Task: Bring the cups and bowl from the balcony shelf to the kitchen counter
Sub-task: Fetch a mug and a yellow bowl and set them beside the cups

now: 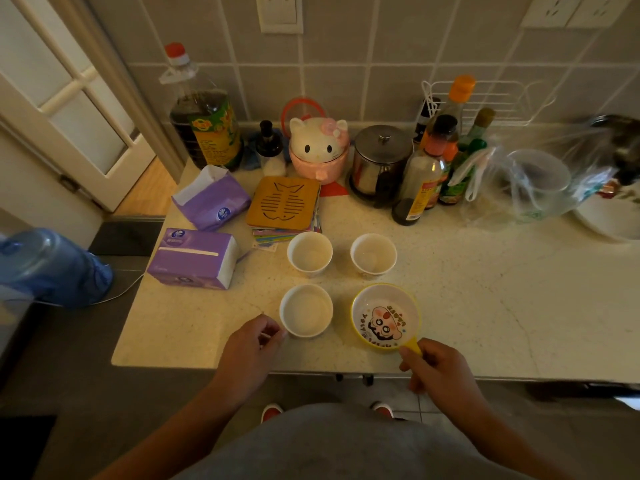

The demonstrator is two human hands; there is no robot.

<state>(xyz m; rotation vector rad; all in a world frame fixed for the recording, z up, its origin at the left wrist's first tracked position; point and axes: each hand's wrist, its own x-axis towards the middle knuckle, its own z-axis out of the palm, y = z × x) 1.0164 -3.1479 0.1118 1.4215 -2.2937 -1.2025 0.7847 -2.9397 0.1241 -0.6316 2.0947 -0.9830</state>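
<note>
A grey shirt [329, 445] fills the bottom of the view, with red shoes [272, 412] on the dark floor under the counter [485, 306] edge. The counter is pale speckled stone. It ends on the left, where a blue water jug [52, 265] sits lower down.

Closest to the edge the near cup [306, 310] stands upright. Just right of it is the bowl [384, 317], yellow-rimmed with a cartoon print inside, its handle [413, 346] pointing toward the person. Behind them stand the left far cup [309, 252] and the right far cup [373, 252], upright and apart, so the four pieces form a rough square.

Left of the cups lies a purple tissue pack [194, 258], with an opened pack [211, 197] behind it. A wooden trivet [282, 202] with a fish cut-out rests on a stack of coloured mats [273, 235] just behind the left far cup.

Along the grey tiled wall [363, 64] stand an oil bottle [204, 123], a cat-faced jar [318, 147], a steel pot [381, 161], sauce bottles [426, 178] and a clear bag [533, 181]. A white glazed door [69, 98] is at the far left.

The left hand [254, 344] reaches over the counter edge, back up and fingers curled, with its fingertips at the near cup's side. I cannot tell whether it grasps the cup or only touches it. The right hand [436, 368], also back up, pinches the bowl's handle.
</note>
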